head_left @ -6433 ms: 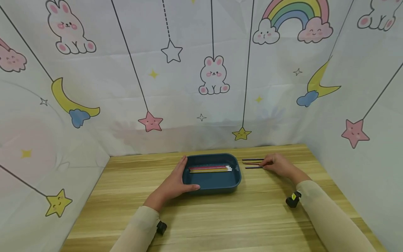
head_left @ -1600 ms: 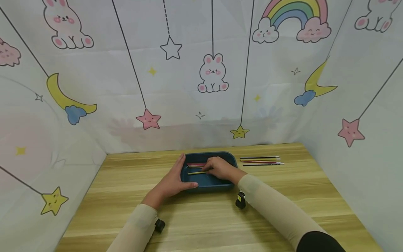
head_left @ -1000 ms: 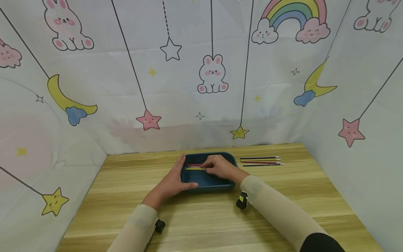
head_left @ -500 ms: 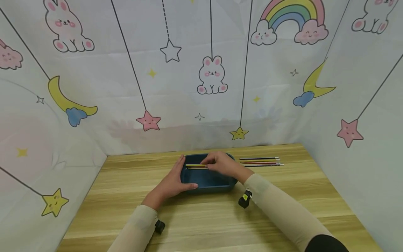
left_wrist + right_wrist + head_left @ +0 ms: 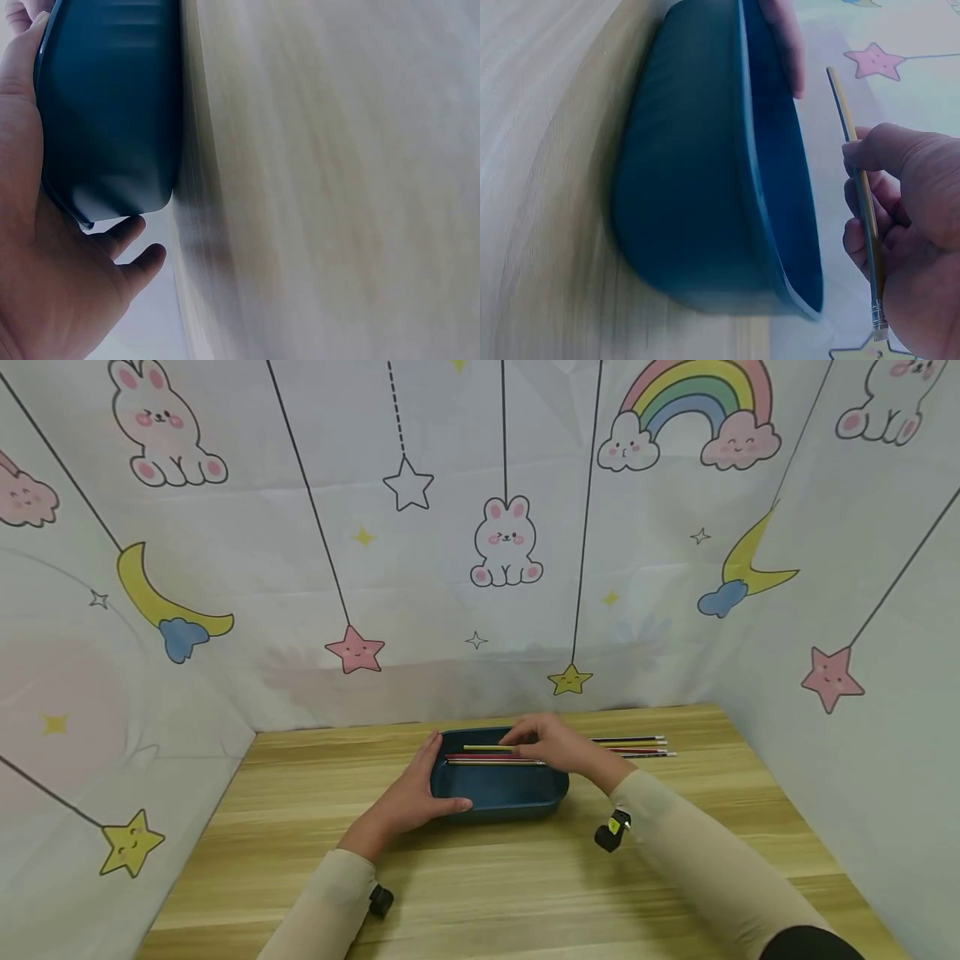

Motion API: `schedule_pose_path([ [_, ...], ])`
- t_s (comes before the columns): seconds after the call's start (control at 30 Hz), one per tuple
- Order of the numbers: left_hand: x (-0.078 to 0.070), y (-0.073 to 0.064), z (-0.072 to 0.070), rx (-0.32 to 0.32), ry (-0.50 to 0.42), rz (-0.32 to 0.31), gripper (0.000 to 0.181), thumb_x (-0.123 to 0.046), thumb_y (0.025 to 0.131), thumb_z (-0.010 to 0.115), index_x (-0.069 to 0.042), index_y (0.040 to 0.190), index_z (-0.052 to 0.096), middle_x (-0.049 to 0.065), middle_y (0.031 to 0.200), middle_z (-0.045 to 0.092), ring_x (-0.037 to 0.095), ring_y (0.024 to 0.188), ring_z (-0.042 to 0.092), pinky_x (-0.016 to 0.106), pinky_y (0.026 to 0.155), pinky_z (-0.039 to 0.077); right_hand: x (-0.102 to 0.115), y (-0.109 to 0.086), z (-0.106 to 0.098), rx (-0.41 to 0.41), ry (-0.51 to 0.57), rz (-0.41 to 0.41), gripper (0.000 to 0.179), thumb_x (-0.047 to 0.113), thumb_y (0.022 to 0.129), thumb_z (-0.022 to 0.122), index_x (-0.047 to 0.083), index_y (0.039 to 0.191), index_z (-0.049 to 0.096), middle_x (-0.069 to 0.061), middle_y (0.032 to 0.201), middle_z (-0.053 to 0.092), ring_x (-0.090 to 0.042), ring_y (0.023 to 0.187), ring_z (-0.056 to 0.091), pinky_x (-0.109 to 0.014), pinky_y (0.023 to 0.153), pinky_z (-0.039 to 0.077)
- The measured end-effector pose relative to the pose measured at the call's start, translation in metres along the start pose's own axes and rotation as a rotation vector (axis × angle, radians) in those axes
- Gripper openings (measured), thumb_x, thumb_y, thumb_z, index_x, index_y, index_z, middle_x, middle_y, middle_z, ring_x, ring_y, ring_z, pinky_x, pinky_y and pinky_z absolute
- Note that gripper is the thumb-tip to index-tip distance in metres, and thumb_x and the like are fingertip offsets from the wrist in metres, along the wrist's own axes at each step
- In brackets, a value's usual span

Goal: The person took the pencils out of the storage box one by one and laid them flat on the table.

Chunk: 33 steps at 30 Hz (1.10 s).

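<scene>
A dark blue tray (image 5: 502,789) stands on the table. At its left end my left hand (image 5: 408,793) grips it, thumb over the front rim and fingers along the end wall; the left wrist view shows the tray wall (image 5: 112,112) beside this hand. My right hand (image 5: 555,743) pinches a yellow pencil (image 5: 483,747) over the tray's far right part. In the right wrist view that pencil (image 5: 864,195) has a metal band and a pale eraser, and is clear of the rim. Inside the tray lie a red pencil (image 5: 472,757) and others, their right ends partly hidden by my right hand.
Right of the tray, several pencils (image 5: 645,748) lie in a row on the wooden table (image 5: 487,877), eraser ends rightward, partly hidden behind the right hand. A white cloth backdrop (image 5: 420,610) with printed cartoons rises along the table's back and sides.
My right hand went from the pencils on the table into the tray, took hold of the yellow pencil, then raised it and moved back and right. The left hand stays on the tray.
</scene>
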<state>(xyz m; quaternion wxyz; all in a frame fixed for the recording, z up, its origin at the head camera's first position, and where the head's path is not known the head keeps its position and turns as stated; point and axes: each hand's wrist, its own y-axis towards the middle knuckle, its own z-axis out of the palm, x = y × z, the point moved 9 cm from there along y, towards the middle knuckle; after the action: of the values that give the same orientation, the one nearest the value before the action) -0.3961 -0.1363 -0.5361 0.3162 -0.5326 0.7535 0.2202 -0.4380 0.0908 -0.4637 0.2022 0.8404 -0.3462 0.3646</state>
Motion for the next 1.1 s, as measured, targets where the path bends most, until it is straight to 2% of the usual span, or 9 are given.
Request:
schedule_pose_path([
  [0.13,0.001,0.000,0.001,-0.003,-0.005,0.005,0.133,-0.062,0.088,0.089,-0.017,0.180,0.005,0.004,0.187,0.002,0.033,0.171,0.010,0.063,0.132,0.021,-0.004,-0.008,-0.008,0.007,-0.001,-0.003,0.024,0.009,0.109,0.071,0.010,0.131,0.083,-0.003,0.124,0.074,-0.017,0.103,0.069,-0.036,0.086,0.060],
  [0.4,-0.006,-0.005,-0.001,-0.031,-0.024,0.048,0.133,-0.066,0.087,0.088,-0.015,0.180,0.009,0.008,0.186,0.007,0.040,0.169,0.013,0.073,0.128,0.022,-0.008,-0.026,-0.024,0.023,-0.015,-0.013,0.024,0.007,0.109,0.070,0.010,0.129,0.083,-0.002,0.114,0.073,-0.022,0.094,0.069,-0.037,0.079,0.059],
  [0.57,-0.005,-0.005,-0.001,-0.009,-0.027,0.023,0.134,-0.064,0.087,0.090,-0.016,0.180,0.007,0.006,0.187,0.003,0.037,0.170,0.010,0.068,0.130,0.022,-0.015,-0.036,-0.034,0.018,-0.018,-0.028,0.023,0.009,0.109,0.072,0.011,0.128,0.084,-0.002,0.115,0.074,-0.019,0.094,0.068,-0.036,0.078,0.059],
  [0.73,-0.006,-0.005,-0.001,-0.006,-0.009,0.011,0.132,-0.061,0.088,0.090,-0.015,0.180,0.006,0.006,0.187,0.002,0.035,0.171,0.008,0.066,0.131,0.022,-0.019,-0.046,-0.044,0.012,-0.016,-0.032,0.022,0.008,0.109,0.072,0.011,0.126,0.085,-0.006,0.116,0.075,-0.019,0.086,0.067,-0.037,0.070,0.059],
  [0.97,-0.005,-0.004,-0.001,-0.001,-0.012,0.004,0.133,-0.063,0.088,0.089,-0.018,0.180,0.005,0.003,0.187,0.002,0.033,0.171,0.008,0.065,0.132,0.021,-0.027,-0.058,-0.057,-0.017,-0.022,0.012,0.023,0.007,0.108,0.073,0.014,0.126,0.085,-0.003,0.122,0.076,-0.023,0.101,0.069,-0.036,0.079,0.061],
  [1.1,-0.006,-0.005,-0.002,-0.003,-0.008,0.010,0.133,-0.064,0.087,0.089,-0.017,0.180,0.005,0.003,0.187,0.002,0.033,0.171,0.008,0.064,0.132,0.021,-0.032,-0.066,-0.063,-0.028,-0.028,0.005,0.024,0.007,0.108,0.073,0.012,0.129,0.084,-0.007,0.122,0.077,-0.023,0.103,0.070,-0.035,0.080,0.062],
])
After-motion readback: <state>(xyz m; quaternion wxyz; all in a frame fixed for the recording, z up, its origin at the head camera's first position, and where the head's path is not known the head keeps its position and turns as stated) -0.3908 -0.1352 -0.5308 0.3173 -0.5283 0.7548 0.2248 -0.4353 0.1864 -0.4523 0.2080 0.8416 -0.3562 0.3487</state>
